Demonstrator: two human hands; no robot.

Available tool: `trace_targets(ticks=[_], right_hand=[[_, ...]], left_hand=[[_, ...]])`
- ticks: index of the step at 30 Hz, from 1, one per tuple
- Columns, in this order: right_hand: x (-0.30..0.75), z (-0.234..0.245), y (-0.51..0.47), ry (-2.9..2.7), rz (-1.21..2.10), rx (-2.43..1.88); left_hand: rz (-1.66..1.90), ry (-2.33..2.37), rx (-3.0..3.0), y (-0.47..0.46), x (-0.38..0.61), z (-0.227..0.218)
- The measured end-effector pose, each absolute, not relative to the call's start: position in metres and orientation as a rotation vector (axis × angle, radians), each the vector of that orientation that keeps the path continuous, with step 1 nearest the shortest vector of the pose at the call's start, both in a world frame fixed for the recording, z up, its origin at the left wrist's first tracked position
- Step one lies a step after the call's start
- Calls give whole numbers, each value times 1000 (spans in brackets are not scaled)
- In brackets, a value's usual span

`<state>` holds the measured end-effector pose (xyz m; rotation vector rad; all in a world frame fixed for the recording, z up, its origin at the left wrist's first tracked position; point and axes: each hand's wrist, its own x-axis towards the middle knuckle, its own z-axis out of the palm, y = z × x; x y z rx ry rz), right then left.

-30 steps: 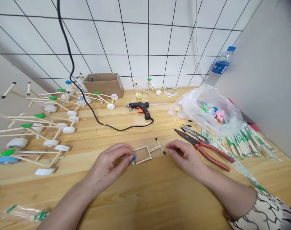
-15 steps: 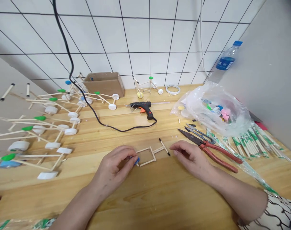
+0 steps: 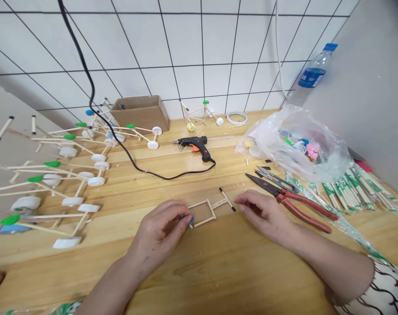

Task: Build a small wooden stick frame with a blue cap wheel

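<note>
My left hand (image 3: 164, 229) is closed in a pinch around a small blue piece (image 3: 191, 220) at the open end of a little frame of wooden sticks (image 3: 204, 221). A short bit of stick pokes out under the blue piece, and the fingers hide the rest. The frame lies flat on the wooden table, its crossbar stick (image 3: 227, 199) tipped black at both ends. Close to the crossbar's right side, my right hand (image 3: 263, 216) rests with fingers loosely bent and a gap between thumb and forefinger. Nothing shows in it.
Several stick models (image 3: 71, 200) with white wheels crowd the left. A glue gun (image 3: 195, 142) with its black cord lies behind the frame. Red-handled pliers (image 3: 304, 208) and thread snips (image 3: 279, 177) lie right, near a plastic bag (image 3: 274, 140), wrapped sticks (image 3: 346, 188) and a bottle (image 3: 315, 76).
The view has shifted slightly. Both hands keep almost the same pose beside the stick frame, and the left still pinches the blue piece.
</note>
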<state>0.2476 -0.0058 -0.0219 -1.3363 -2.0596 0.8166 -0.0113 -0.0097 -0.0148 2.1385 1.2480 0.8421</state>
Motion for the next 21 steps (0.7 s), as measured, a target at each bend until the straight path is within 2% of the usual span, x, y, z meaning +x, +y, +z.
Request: trace_targets(ticks=[21], right_hand=[[249, -28, -6, -2061, 787, -1297]], left_hand=[[817, 1284, 2192, -10, -10, -13]])
